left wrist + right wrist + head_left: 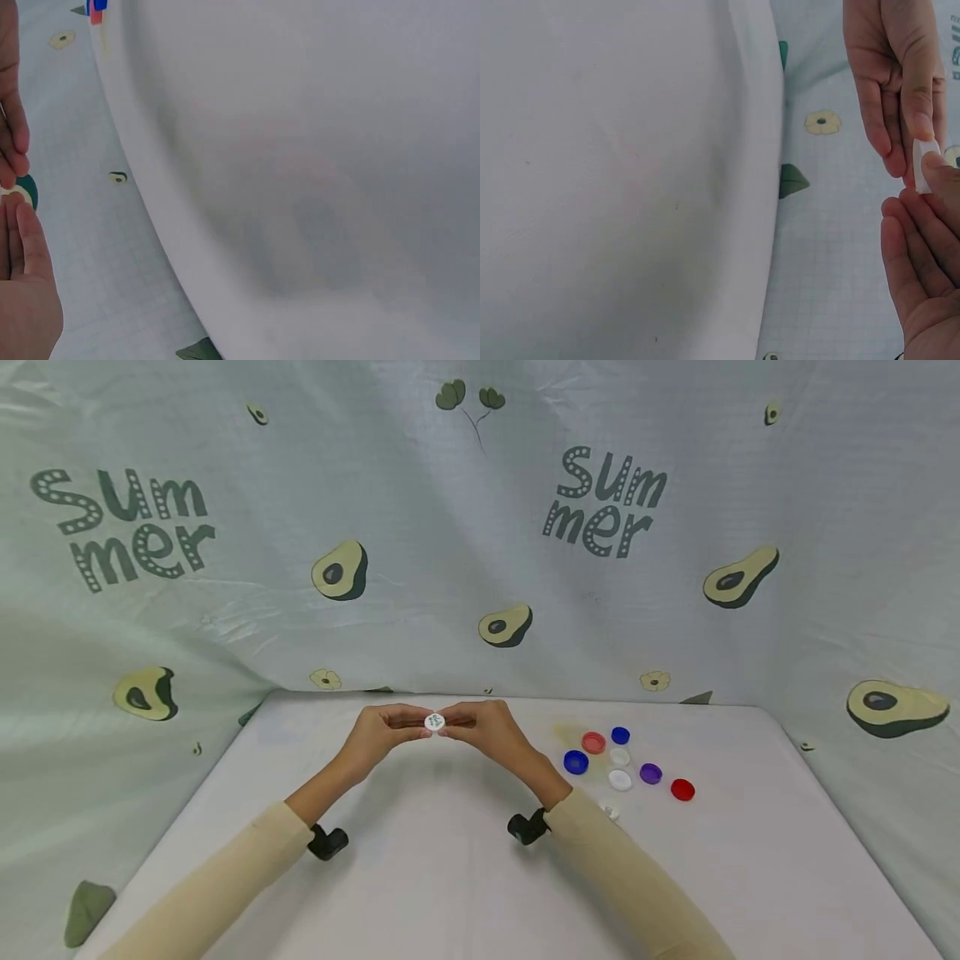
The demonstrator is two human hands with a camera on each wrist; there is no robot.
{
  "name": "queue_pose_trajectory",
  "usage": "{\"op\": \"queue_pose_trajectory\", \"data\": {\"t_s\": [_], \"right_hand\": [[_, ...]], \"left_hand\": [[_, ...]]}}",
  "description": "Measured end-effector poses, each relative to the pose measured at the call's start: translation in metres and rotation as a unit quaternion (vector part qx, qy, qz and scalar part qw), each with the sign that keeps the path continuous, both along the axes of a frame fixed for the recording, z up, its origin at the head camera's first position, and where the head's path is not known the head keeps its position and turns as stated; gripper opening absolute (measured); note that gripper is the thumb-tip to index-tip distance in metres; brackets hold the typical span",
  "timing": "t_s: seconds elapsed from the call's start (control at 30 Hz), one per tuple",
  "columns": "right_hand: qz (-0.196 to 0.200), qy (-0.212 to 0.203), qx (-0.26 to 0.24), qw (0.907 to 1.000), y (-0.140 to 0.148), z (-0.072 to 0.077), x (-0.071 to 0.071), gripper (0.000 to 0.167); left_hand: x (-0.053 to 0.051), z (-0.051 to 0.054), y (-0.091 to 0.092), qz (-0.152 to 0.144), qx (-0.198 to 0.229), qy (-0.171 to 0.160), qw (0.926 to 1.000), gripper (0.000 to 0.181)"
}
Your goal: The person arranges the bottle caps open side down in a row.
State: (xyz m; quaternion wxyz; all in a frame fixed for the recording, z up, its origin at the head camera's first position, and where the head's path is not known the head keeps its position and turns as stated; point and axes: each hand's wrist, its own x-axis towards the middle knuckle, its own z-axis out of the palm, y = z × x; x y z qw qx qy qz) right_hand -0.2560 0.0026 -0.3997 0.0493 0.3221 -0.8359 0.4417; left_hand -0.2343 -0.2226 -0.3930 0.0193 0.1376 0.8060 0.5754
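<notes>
A small round white cap (434,722) with dark marks on its face is held up above the far part of the table. My left hand (378,733) pinches its left edge between thumb and fingers, while my right hand (487,728) grips the opposite edge the same way. From the right wrist, the white cap (924,166) shows edge-on, with both thumbs against it. Fingers of both hands nearly meet in the left wrist view, where the cap cannot be made out.
Several loose caps lie right of my right hand: a salmon cap (593,742), blue cap (576,762), white cap (620,779), purple cap (651,773) and red cap (682,789) among them. A small white piece (611,812) is partly behind the right sleeve. Printed cloth (420,643) hangs behind the white table (450,893).
</notes>
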Motion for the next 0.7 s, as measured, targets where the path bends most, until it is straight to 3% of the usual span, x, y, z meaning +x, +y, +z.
{"op": "queue_pose_trajectory", "data": {"t_s": [0.17,0.37,0.7], "right_hand": [[-0.012,-0.014,0.008,0.9998,-0.004,-0.002,-0.014,0.032],[-0.01,-0.039,0.003,0.9992,-0.019,-0.011,-0.03,0.031],[-0.042,-0.084,-0.014,0.9955,-0.043,-0.03,-0.046,0.026]], "left_hand": [[-0.017,0.0,-0.004,-0.006,-0.016,-0.012,0.9998,0.035],[-0.03,-0.001,-0.018,-0.02,-0.03,-0.01,0.9993,0.035],[-0.053,-0.018,-0.032,-0.02,-0.081,-0.001,0.9965,0.036]]}}
